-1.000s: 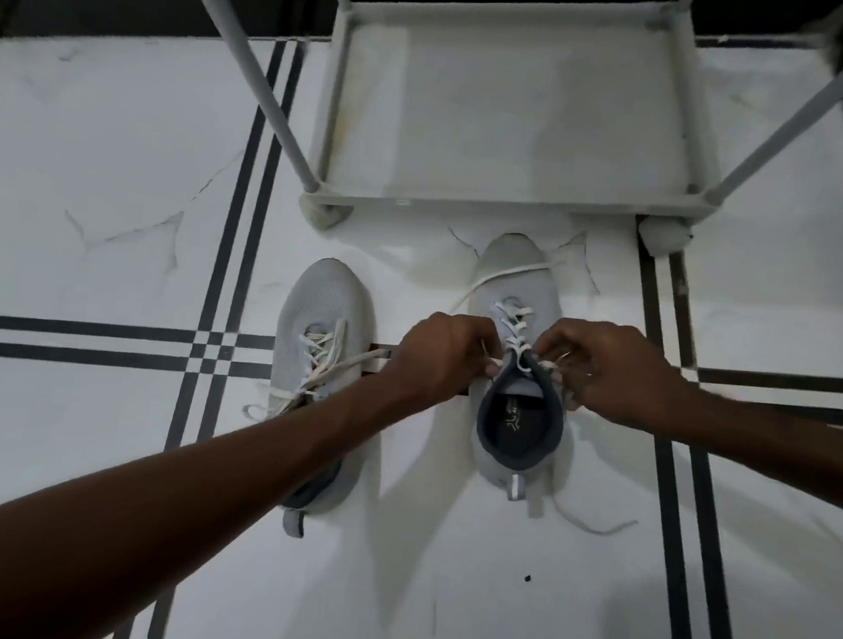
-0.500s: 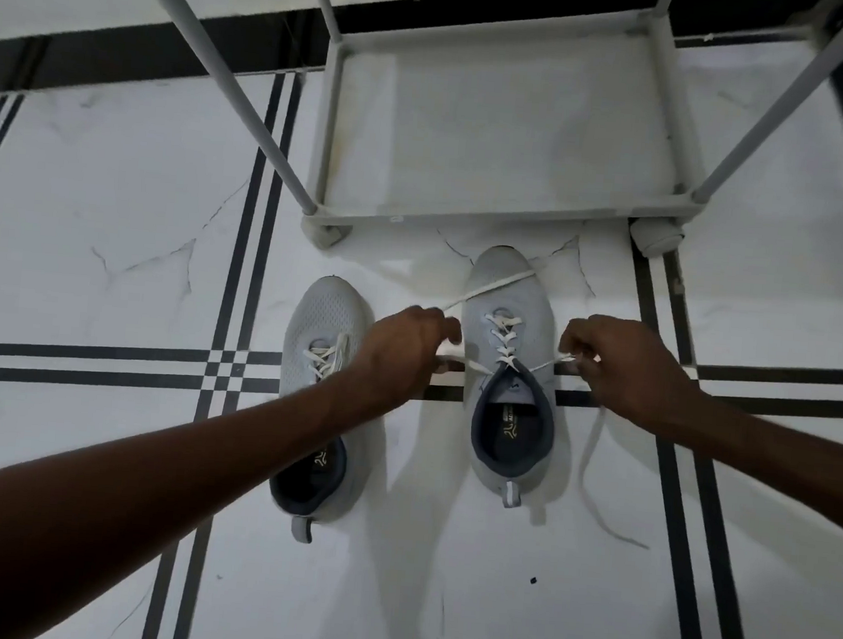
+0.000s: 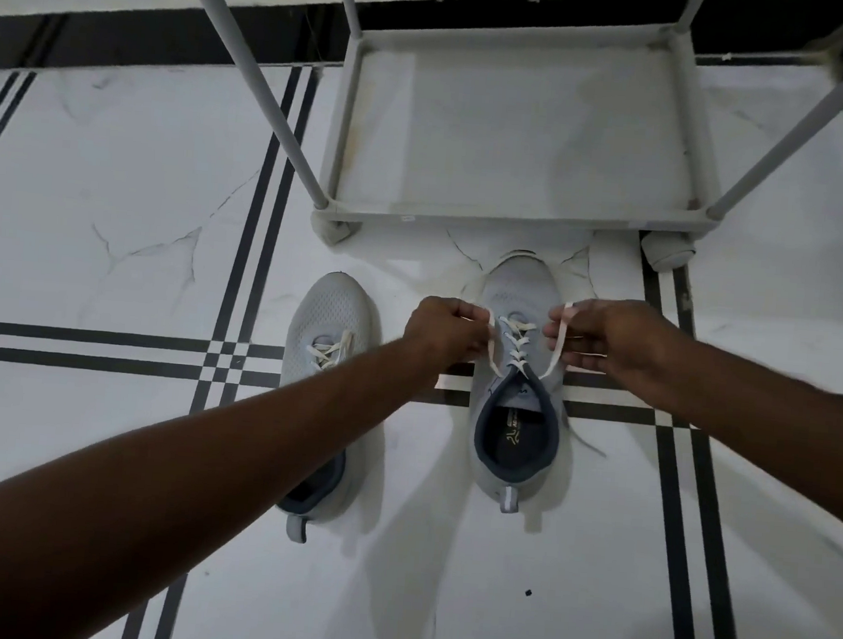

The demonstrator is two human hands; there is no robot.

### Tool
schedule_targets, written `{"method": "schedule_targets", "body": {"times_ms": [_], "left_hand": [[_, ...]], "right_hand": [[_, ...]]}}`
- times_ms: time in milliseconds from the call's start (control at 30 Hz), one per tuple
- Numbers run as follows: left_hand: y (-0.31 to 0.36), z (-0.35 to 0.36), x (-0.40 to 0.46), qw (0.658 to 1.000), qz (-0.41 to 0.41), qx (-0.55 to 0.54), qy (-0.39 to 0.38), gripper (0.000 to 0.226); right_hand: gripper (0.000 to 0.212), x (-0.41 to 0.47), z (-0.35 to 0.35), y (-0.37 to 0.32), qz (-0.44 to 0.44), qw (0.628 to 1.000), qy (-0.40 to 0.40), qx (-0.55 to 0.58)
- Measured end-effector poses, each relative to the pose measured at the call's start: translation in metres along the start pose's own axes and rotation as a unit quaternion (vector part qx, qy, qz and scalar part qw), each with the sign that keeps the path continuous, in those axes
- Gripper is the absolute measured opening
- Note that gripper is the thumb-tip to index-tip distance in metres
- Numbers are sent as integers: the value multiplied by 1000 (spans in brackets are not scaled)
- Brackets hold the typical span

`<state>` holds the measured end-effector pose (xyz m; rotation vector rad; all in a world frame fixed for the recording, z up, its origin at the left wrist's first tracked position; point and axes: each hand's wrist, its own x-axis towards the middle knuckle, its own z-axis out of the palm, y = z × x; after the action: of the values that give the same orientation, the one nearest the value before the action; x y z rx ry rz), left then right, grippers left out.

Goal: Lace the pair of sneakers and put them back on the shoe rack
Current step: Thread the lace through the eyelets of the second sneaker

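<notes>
While both hands (image 3: 529, 335) grip lace ends (image 3: 556, 345), the sneaker (image 3: 518, 377) points toe-first toward the rack (image 3: 498, 219).

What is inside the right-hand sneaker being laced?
Inside the right sneaker a dark insole with a pale printed logo shows through the navy-lined opening. The toe end is hidden under the tongue and laces, so whether anything sits there cannot be seen.

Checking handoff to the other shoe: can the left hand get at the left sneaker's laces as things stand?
Probably yes, but not right away. The left hand is closed on a lace end of the right sneaker. The left sneaker sits just beside it on the floor, laces uncovered; only the left forearm crosses its heel.
</notes>
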<state>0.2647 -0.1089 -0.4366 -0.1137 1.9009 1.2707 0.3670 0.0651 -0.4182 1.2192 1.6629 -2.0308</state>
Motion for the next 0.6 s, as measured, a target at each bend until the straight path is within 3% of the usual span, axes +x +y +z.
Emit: {"method": "schedule_targets", "body": {"times_ms": [167,267,367,467,600], "left_hand": [[19,10,-11,990,32,25,-137,22],[26,16,-14,976,55,73,-197,22],[37,14,-15,965,82,105,-227,15],[44,4,-15,970,95,86,-209,25],[49,-21,-13,954,150,156,-205,21]], "right_hand": [[16,-8,5,-27,-194,977,15,-89],[16,-9,6,-41,-252,955,11,-158],[17,-3,6,-45,-262,950,-8,-168],[22,2,6,-37,-215,962,-27,-164],[17,1,9,-19,-161,945,-101,-266]]}}
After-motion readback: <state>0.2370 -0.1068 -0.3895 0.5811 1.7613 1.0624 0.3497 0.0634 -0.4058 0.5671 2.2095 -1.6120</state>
